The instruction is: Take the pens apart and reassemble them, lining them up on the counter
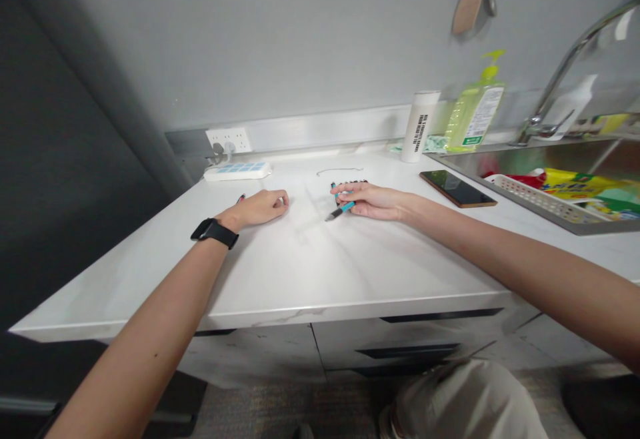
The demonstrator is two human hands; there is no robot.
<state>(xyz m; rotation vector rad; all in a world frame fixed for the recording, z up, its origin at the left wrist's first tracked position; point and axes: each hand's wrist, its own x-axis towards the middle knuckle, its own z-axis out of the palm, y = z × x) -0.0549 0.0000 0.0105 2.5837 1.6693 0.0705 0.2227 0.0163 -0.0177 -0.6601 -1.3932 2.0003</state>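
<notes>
The right hand (369,200) grips a teal-and-black pen (341,210) above a white countertop (280,272). Left of that pen, the left hand (255,209) lies loosely curled, holding nothing visible, just beside a dark pen tip (241,198). Behind the pen, print on a white bottle (419,125) and a green pump bottle (475,115) is too blurred to read.
</notes>
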